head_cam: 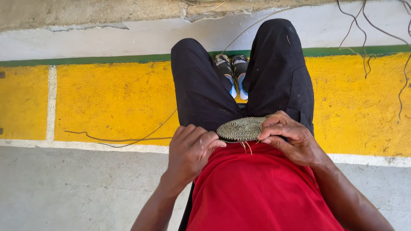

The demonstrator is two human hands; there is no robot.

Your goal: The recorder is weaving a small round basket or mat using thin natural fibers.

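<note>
Woven coiled disc [241,128] between both hands' grip, apparently pinched.

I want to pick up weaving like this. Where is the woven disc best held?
Probably by its rim, from opposite sides: the woven disc is flat and thin, lying over the lap. The left hand pinches the near-left edge, the right hand the right edge, leaving the loose strands free.

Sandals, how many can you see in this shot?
2. The left sandal and the right sandal sit side by side on the yellow floor, between the knees. Neither looks hidden.
</note>
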